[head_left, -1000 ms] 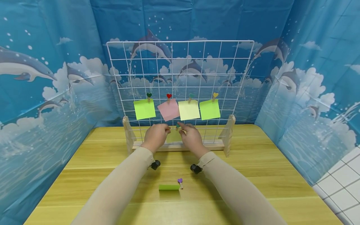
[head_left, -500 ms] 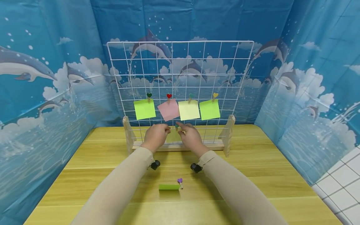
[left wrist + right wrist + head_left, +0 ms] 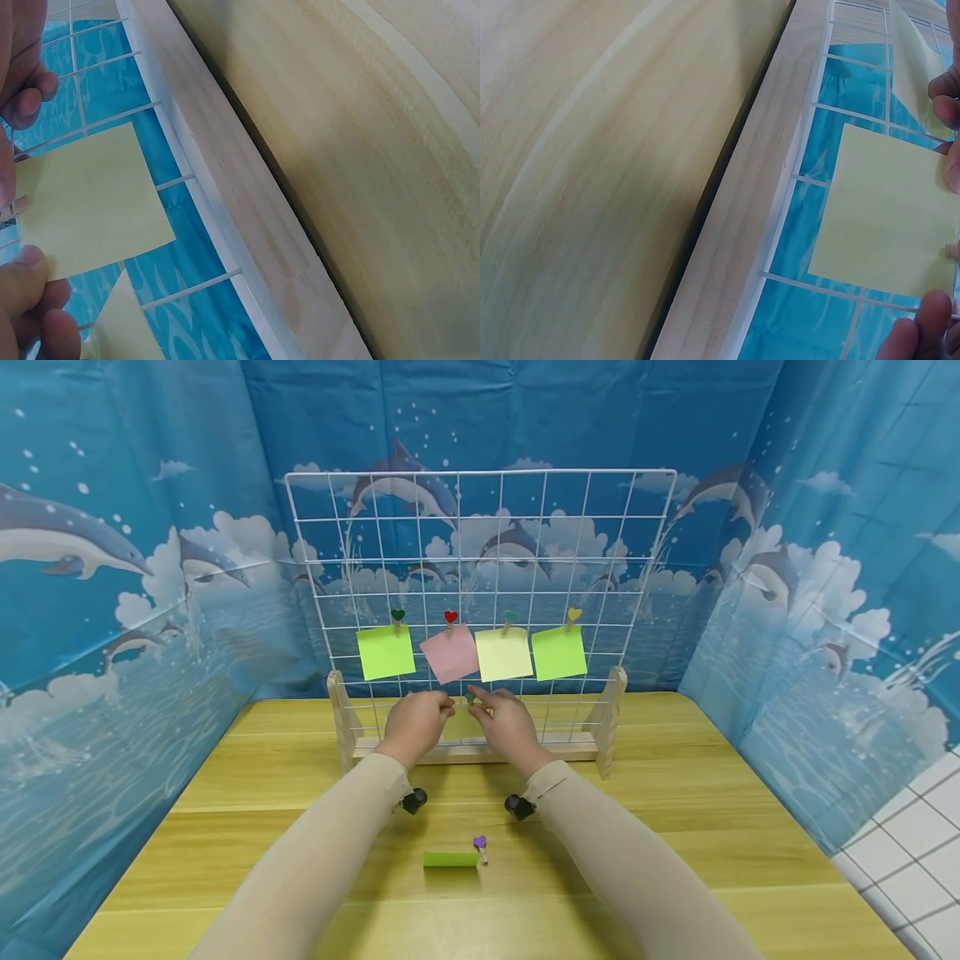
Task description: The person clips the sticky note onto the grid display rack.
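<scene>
On the lower part of the white wire grid (image 3: 480, 579) is a pale yellow sticky note (image 3: 97, 202). My left hand (image 3: 417, 725) pinches its left edge, the thumb lying on a corner. At the note's top edge sits a small wooden clothespin (image 3: 952, 251) with a green heart, largely covered by fingers. My right hand (image 3: 513, 728) holds this clothespin with thumb and index finger, the other fingers curled. A second pale yellow sheet (image 3: 124, 326) hangs beside my left fingers in the left wrist view; my left hand hides it in the head view.
Above, a green note (image 3: 386, 653), a pink note (image 3: 452, 657), a light yellow note (image 3: 505, 655) and another green note (image 3: 559, 653) hang from heart clothespins. A wooden base (image 3: 480, 752) carries the grid. Nearer lie a green note (image 3: 450, 859) and a purple-heart clothespin (image 3: 482, 848).
The right hand has edged slightly left with the green-heart clothespin, its thumb now at the clothespin. The left hand stays in place at the note.
</scene>
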A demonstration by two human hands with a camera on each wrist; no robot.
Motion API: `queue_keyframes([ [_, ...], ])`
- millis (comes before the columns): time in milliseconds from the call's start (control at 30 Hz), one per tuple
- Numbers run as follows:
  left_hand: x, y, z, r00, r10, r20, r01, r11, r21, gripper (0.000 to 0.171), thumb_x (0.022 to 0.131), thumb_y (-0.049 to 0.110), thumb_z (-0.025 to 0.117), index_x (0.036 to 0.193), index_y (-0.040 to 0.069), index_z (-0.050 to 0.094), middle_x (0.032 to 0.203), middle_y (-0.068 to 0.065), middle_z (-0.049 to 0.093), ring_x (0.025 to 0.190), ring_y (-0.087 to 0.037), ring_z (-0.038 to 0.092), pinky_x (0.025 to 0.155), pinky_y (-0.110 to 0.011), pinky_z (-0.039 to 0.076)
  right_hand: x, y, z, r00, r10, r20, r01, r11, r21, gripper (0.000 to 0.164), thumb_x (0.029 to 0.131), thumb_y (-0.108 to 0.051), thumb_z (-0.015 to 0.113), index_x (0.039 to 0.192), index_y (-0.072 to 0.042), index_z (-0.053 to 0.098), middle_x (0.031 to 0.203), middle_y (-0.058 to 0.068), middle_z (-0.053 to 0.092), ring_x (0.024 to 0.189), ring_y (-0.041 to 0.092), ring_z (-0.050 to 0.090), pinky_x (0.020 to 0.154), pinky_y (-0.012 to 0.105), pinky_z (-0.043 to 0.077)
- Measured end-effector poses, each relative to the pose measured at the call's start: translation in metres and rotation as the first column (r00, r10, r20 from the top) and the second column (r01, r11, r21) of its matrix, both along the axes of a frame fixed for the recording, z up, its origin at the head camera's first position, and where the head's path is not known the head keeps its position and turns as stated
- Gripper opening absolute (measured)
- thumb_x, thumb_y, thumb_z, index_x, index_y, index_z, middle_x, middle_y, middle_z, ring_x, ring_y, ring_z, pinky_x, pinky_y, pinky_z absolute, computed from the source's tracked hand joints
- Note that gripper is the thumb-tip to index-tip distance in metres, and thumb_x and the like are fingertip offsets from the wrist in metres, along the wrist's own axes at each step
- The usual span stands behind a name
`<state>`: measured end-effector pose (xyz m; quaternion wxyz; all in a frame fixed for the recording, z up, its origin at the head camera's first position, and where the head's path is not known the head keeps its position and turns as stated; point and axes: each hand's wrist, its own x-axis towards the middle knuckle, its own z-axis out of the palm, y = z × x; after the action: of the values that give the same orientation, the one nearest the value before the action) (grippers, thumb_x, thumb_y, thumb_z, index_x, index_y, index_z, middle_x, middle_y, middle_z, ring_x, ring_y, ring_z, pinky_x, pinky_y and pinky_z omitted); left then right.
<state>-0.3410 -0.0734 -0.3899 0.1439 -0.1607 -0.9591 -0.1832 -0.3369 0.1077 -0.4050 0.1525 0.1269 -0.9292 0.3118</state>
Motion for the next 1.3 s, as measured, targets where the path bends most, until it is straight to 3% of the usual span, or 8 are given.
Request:
queue_keyframes([
  [167,0.0004,-0.0007,0.0005,1.000,-0.005,-0.003,0.005,1.000,-0.009,0.024,0.106,0.031,0.065,0.121,0.018,0.079,0.115,0.002,0.081,0.104,-0.022,0.077,0.091,-0.045,0.063,0.0005,0.0003,0.0015,1.000,0.012,0.001,-0.012,1.000,0.008,0.045,0.106,-0.029,0.065,0.151,-0.027,0.060,0.117,0.009,0.069,0.092,0.021,0.065,0.066,0.030,0.048],
  [400,0.0011,-0.0016,0.0003,1.000,-0.015,-0.004,0.015,1.000,-0.015,0.025,0.106,0.031,0.065,0.123,0.018,0.078,0.117,0.002,0.080,0.111,-0.023,0.076,0.113,-0.052,0.051,0.0005,0.0000,0.0024,1.000,0.013,0.009,-0.014,0.999,0.034,0.049,0.105,-0.026,0.067,0.153,-0.028,0.058,0.121,0.011,0.068,0.085,0.020,0.063,0.067,0.031,0.049],
  [567,0.0005,-0.0027,-0.0012,0.999,-0.028,-0.023,0.027,0.999,-0.020,0.026,0.106,0.030,0.065,0.125,0.017,0.078,0.118,0.001,0.080,0.110,-0.024,0.076,0.113,-0.054,0.050,0.0004,0.0000,0.0017,1.000,0.014,0.004,-0.014,0.999,0.047,0.050,0.105,-0.025,0.067,0.154,-0.028,0.056,0.121,0.010,0.069,0.084,0.019,0.062,0.065,0.030,0.048],
  [800,0.0013,-0.0034,-0.0013,0.997,-0.033,-0.067,0.029,0.998,-0.057,0.024,0.106,0.031,0.066,0.123,0.019,0.078,0.116,0.001,0.080,0.101,-0.021,0.078,0.088,-0.044,0.064,0.0013,0.0010,0.0028,0.999,0.032,-0.004,-0.032,0.998,0.048,0.052,0.105,-0.022,0.067,0.155,-0.026,0.055,0.124,0.011,0.069,0.095,0.023,0.068,0.071,0.034,0.053],
  [1033,0.0035,-0.0007,0.0025,0.993,-0.030,-0.110,0.016,0.991,-0.132,0.023,0.105,0.029,0.068,0.120,0.017,0.079,0.112,0.000,0.081,0.093,-0.020,0.079,0.077,-0.040,0.065,-0.0002,0.0020,0.0009,1.000,0.030,-0.001,-0.030,0.998,0.052,0.052,0.106,-0.023,0.066,0.156,-0.026,0.053,0.123,0.011,0.070,0.095,0.023,0.069,0.070,0.033,0.052],
  [1300,0.0084,0.0044,0.0045,0.976,-0.030,-0.218,-0.029,0.965,-0.261,0.019,0.103,0.032,0.071,0.108,0.018,0.083,0.097,0.000,0.081,0.079,-0.018,0.078,0.068,-0.038,0.065,-0.0016,0.0017,-0.0005,1.000,0.028,0.003,-0.028,0.997,0.066,0.053,0.106,-0.024,0.067,0.157,-0.026,0.053,0.121,0.010,0.070,0.093,0.023,0.069,0.069,0.032,0.051],
])
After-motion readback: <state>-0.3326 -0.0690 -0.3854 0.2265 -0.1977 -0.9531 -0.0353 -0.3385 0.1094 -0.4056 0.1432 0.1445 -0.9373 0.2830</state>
